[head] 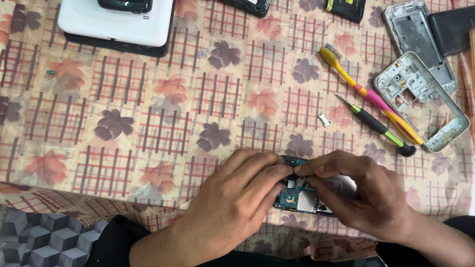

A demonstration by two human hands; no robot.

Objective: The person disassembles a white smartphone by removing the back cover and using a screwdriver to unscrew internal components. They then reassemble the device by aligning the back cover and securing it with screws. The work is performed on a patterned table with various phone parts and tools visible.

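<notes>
At the near edge of a table covered with a leaf-and-grid patterned cloth (148,123), a person's two bare hands meet over a small blue circuit board (299,198). The left hand (237,198) comes in from the lower left, its fingers curled and closed against the board's left edge. The right hand (361,193) reaches in from the lower right, thumb and forefinger pinched together on a small part at the board's top edge, while the other fingers wrap around its right side. The board sits just inside the table's front edge, mostly hidden by both hands.

Left of the hands lies a wide stretch of bare cloth. Just beyond the right hand lies a black-and-green screwdriver (378,127), angled, and touching alongside it a yellow-and-pink toothbrush (368,94). A tiny white metal piece (324,119) sits alone to their left. To the right, near the table's right edge, rest two silver phone frames (435,123), one overlapping the other. At the far left edge stands a white box (118,22) on a black base, with a dark phone (126,5) on top. More dark phone parts line the far edge.
</notes>
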